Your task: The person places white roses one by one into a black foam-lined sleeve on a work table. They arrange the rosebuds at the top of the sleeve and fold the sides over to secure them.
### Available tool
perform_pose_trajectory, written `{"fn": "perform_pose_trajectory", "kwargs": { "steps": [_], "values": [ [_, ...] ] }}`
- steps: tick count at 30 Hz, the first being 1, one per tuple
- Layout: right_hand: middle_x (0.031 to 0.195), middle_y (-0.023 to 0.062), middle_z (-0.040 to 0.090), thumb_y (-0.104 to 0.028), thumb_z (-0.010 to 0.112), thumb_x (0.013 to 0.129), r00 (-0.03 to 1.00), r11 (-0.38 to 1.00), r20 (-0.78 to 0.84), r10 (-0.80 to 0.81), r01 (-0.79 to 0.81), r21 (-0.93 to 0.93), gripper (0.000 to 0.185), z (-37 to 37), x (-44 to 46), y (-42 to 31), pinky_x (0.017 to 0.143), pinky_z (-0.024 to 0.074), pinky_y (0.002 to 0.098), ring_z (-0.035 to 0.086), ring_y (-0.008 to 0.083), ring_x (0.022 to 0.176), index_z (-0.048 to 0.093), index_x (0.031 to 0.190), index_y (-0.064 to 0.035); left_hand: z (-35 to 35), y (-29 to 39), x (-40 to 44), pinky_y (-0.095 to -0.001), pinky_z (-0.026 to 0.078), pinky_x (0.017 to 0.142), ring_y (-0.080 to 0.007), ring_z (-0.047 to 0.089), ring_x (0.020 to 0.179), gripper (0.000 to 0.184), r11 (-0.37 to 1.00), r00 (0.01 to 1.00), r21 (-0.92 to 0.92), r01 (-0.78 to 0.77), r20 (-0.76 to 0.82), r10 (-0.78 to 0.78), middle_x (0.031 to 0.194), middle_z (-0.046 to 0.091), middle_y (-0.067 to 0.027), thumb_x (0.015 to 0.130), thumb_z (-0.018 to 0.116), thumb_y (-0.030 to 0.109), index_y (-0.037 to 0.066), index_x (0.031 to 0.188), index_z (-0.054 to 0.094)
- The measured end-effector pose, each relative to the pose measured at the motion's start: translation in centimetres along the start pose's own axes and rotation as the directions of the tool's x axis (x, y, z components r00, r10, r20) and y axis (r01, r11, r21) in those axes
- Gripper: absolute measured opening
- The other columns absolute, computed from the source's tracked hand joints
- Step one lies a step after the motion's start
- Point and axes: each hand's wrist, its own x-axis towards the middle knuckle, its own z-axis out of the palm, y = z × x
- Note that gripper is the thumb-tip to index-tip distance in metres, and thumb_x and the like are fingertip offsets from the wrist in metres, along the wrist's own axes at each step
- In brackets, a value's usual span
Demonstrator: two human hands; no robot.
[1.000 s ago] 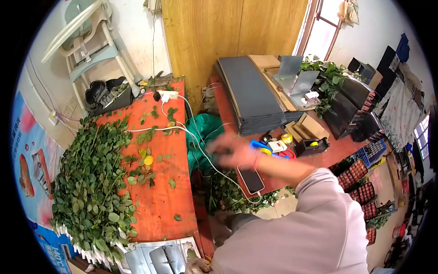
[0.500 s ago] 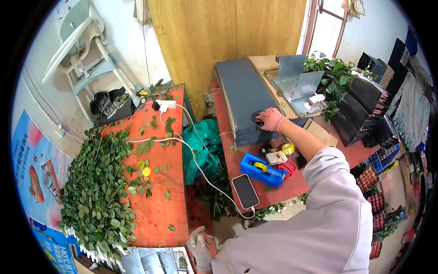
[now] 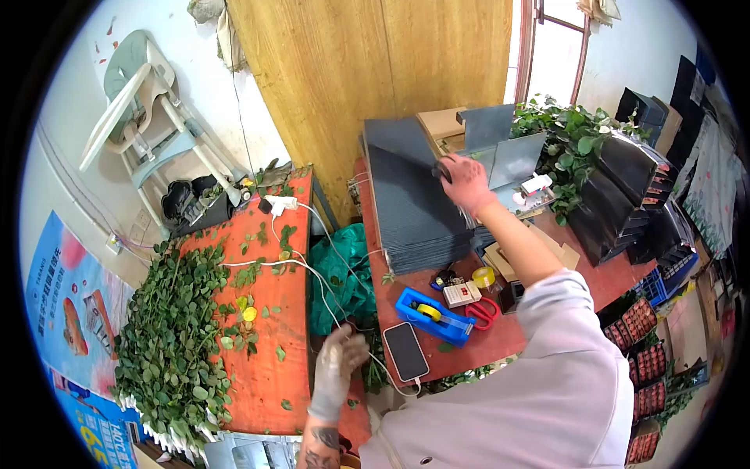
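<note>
Wood panel (image 3: 359,86) at the back; two red tables below, left table (image 3: 258,383) strewn with leaves, right table (image 3: 508,348) crowded.

Your right hand (image 3: 466,184) is on the right edge of the dark stack (image 3: 406,211), fingers bent against it. Whether they pinch one sheet, several or none, you can't tell from here. Your left hand (image 3: 337,366) is loose, fingers half spread, grasping nothing, over the gap between the tables. The stack lies flat at the left edge of the right table.

Risks, as judged: your sheets lie tight together, so two could come up as one. Metal plates (image 3: 519,160) stand just beyond your right hand; a sheet swung wide could clip them and jar the white box (image 3: 536,184). Your left fingers are near the white cable (image 3: 269,263); a snag could drag the phone (image 3: 406,352), which sits close to the table edge. Your right forearm passes near the scissors (image 3: 483,313) and tape; a low sleeve could sweep them.

Containers: your blue dispenser (image 3: 437,319) carries a yellow roll (image 3: 428,312). Small carton (image 3: 462,294), contents hidden. Teal bag (image 3: 344,281) in the gap, contents unseen. Dark tub (image 3: 209,217) by the high chair (image 3: 133,117), green scraps in it. Far right, a blue crate (image 3: 655,291), partly hidden.
</note>
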Motion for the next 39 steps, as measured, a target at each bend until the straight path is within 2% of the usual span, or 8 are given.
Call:
{"fn": "perform_pose_trajectory", "kwargs": {
  "steps": [7, 11, 16, 19, 26, 31, 37, 39],
  "values": [
    [0.108, 0.009, 0.057, -0.024, 0.064, 0.067, 0.955, 0.958, -0.137, -0.262, 0.275, 0.086, 0.033, 0.9, -10.7, -3.3, 0.086, 0.0447, 0.0372, 0.056, 0.0256, 0.098, 0.059, 0.097, -0.0121, 4.6, 3.3, 14.7, -0.0476, 0.036, 0.098, -0.0348, 0.042, 0.119, 0.085, 0.892, 0.917, -0.247, 0.379, 0.234, -0.324, 0.136, 0.035, -0.0193, 0.084, 0.04, 0.065, 0.004, 0.139, 0.019],
    [0.104, 0.0082, 0.058, -0.024, 0.064, 0.064, 0.895, 0.86, -0.122, -0.43, 0.447, 0.246, 0.034, -0.1, -13.5, -7.6, 0.085, 0.0451, 0.0372, 0.057, 0.0247, 0.094, 0.061, 0.096, -0.0129, 7.3, 5.8, 20.8, -0.0392, 0.048, 0.083, -0.0275, 0.058, 0.093, 0.042, 0.887, 0.882, -0.186, 0.422, 0.311, -0.355, 0.107, 0.057, -0.0141, 0.091, 0.05, 0.035, 0.003, 0.118, 0.048],
    [0.121, 0.0171, 0.047, -0.028, 0.066, 0.069, 0.973, 0.886, -0.031, -0.228, 0.221, 0.409, 0.044, -1.1, -17.8, -11.2, 0.097, 0.0352, 0.0458, 0.04, 0.0356, 0.115, 0.058, 0.106, -0.0046, 3.6, 8.6, 21.6, -0.0318, 0.049, 0.078, -0.0169, 0.059, 0.091, 0.054, 0.896, 0.96, 0.439, 0.066, 0.217, -0.176, 0.102, 0.06, -0.0119, 0.074, 0.056, 0.0, 0.001, 0.127, 0.045],
    [0.125, 0.023, 0.043, -0.037, 0.065, 0.072, 0.885, 0.716, 0.422, -0.196, -0.165, 0.679, 0.058, 0.4, -24.1, -13.0, 0.098, 0.0347, 0.0446, 0.042, 0.0403, 0.115, 0.051, 0.118, -0.0049, 2.9, 14.5, 14.1, -0.0302, 0.041, 0.091, -0.0229, 0.058, 0.102, 0.051, 0.217, 0.867, 0.894, -0.392, 0.28, 0.412, 0.11, 0.06, -0.0178, 0.075, 0.051, 0.008, -0.004, 0.124, 0.046],
    [0.143, 0.0298, 0.017, -0.051, 0.05, 0.081, 0.502, 0.979, 0.864, -0.041, -0.152, 0.135, 0.083, 7.1, -27.8, -18.1, 0.105, 0.018, 0.0545, 0.021, 0.0524, 0.127, 0.019, 0.141, -0.0037, -3.8, 16.9, -6.8, -0.0307, 0.037, 0.093, -0.0197, 0.049, 0.105, 0.044, 0.425, 0.732, 0.903, -0.06, -0.25, 0.634, 0.119, 0.051, -0.0139, 0.085, 0.052, 0.008, -0.007, 0.126, 0.043],
    [0.144, 0.0281, 0.015, -0.049, 0.052, 0.08, 0.55, 0.999, 0.835, 0.003, -0.034, 0.018, 0.081, 9.1, -27.3, -20.4, 0.105, 0.0176, 0.0553, 0.016, 0.0509, 0.129, 0.02, 0.141, -0.0071, -8.2, 14.5, -19.5, -0.0328, 0.035, 0.094, -0.0232, 0.047, 0.105, 0.048, 0.497, 0.692, 0.863, 0.09, -0.413, 0.592, 0.12, 0.048, -0.0161, 0.087, 0.052, 0.013, -0.009, 0.128, 0.039],
    [0.14, 0.0225, 0.025, -0.04, 0.07, 0.065, 0.638, 0.961, 0.744, 0.2, -0.276, -0.022, 0.089, 7.5, -25.3, -21.8, 0.097, 0.0333, 0.0556, 0.028, 0.047, 0.125, 0.03, 0.137, -0.0084, -10.7, 11.7, -31.2, -0.0392, 0.043, 0.086, -0.0323, 0.052, 0.098, 0.056, 0.645, 0.481, 0.66, 0.387, -0.74, 0.469, 0.117, 0.051, -0.0258, 0.083, 0.063, 0.025, -0.011, 0.122, 0.043],
    [0.139, 0.0233, 0.025, -0.038, 0.075, 0.06, 0.682, 0.946, 0.696, 0.224, -0.325, 0.014, 0.096, 7.0, -24.5, -21.9, 0.099, 0.0344, 0.0513, 0.033, 0.0468, 0.122, 0.028, 0.138, -0.0081, -11.2, 11.1, -33.9, -0.039, 0.043, 0.086, -0.0298, 0.052, 0.098, 0.058, 0.74, 0.53, 0.643, 0.198, -0.705, 0.471, 0.117, 0.051, -0.0237, 0.082, 0.065, 0.026, -0.011, 0.121, 0.043]
  ]
}}
